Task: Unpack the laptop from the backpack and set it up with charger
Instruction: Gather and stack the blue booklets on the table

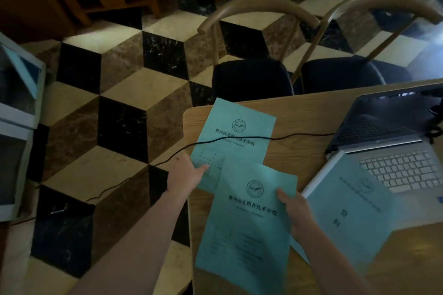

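Laptop (393,151) right on table (299,151), booklets (249,218) left, chairs (254,76) behind

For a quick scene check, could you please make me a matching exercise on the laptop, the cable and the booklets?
Things:
1. laptop
2. black cable
3. near booklet
4. white-spined booklet

States:
A. lies across the far booklet
B. overlaps the keyboard's corner
C. open on the table
D. gripped by the right hand

Pairs: 1-C, 2-A, 3-D, 4-B
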